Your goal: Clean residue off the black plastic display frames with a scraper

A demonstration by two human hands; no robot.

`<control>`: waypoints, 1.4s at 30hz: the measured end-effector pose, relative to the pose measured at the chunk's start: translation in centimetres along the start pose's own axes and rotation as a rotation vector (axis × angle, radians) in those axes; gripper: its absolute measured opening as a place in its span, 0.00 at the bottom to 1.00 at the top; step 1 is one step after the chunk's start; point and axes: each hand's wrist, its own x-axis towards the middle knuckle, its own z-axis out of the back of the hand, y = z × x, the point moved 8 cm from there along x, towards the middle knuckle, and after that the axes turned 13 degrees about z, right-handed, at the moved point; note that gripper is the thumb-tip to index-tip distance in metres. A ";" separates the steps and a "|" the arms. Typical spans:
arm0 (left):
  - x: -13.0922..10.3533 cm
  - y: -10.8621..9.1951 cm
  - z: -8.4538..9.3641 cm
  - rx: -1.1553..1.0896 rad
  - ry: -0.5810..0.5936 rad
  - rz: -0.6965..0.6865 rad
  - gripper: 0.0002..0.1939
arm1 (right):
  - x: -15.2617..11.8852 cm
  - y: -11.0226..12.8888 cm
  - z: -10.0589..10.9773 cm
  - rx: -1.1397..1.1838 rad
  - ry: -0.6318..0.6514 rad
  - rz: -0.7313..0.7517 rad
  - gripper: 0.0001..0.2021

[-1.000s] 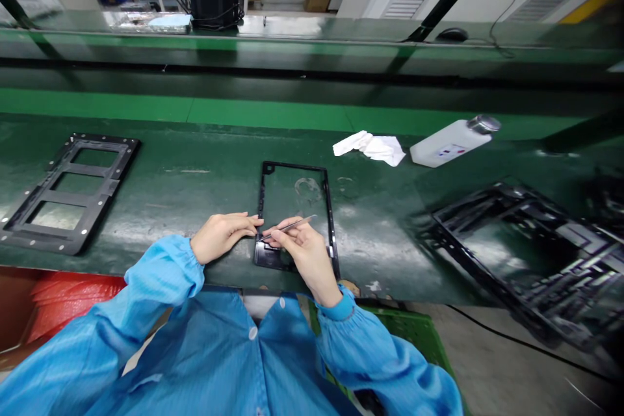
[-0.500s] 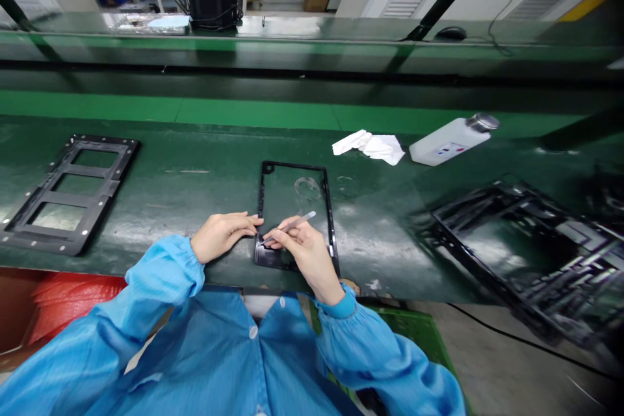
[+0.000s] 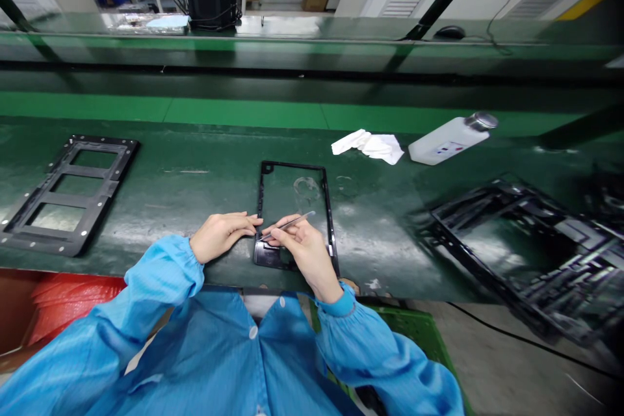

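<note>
The right hand (image 3: 305,244) pinches a thin silver metal stick (image 3: 292,223) over a black rectangular frame (image 3: 329,211). The left hand (image 3: 223,234) touches the frame's left side; whether gripping, I can't tell. The green table's (image 3: 380,227) edge is just nearer. Tabletop stretches right toward crumpled white paper (image 3: 373,145), a white bottle (image 3: 448,142), blurry black frames (image 3: 580,237).

I wear a blue smock (image 3: 209,354), pale round buttons (image 3: 253,332) down its front. Sleeves (image 3: 102,322) long, loose, creased; right cuff (image 3: 340,305) a snug blue band. My left grip (image 3: 221,236) and right grip (image 3: 307,248): both bare.
</note>
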 end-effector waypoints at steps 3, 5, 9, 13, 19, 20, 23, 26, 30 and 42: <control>0.0 0.0 0.0 -0.002 0.005 0.007 0.13 | 0.0 0.0 0.0 -0.013 -0.004 0.003 0.15; 0.0 0.0 0.0 -0.002 0.005 0.010 0.13 | 0.0 0.0 0.0 -0.024 -0.008 0.006 0.15; 0.0 -0.1 0.0 0.001 0.003 0.007 0.13 | 0.0 0.0 0.0 -0.035 -0.015 0.013 0.17; 0.0 -0.1 0.0 0.005 0.006 0.008 0.13 | 0.0 0.1 -0.1 -0.040 -0.020 0.014 0.17; 0.0 -0.2 0.1 0.009 -0.009 -0.002 0.13 | -0.1 0.3 -0.1 -0.048 -0.007 0.022 0.16; 0.0 -0.2 0.1 0.009 -0.010 -0.002 0.13 | -0.1 0.3 -0.1 -0.050 -0.004 0.022 0.16; 0.0 0.0 0.0 0.012 -0.003 -0.001 0.13 | -0.2 0.3 0.0 -0.042 -0.006 0.025 0.14; -0.1 0.1 -0.1 0.012 0.001 -0.006 0.13 | -0.2 0.1 0.2 -0.030 -0.024 0.030 0.14; 0.0 0.1 0.0 0.012 0.004 -0.005 0.13 | -0.2 0.0 0.2 -0.034 -0.027 0.026 0.16; 0.0 -0.1 0.0 0.011 0.003 0.000 0.13 | 0.0 0.2 -0.1 -0.050 -0.008 0.023 0.16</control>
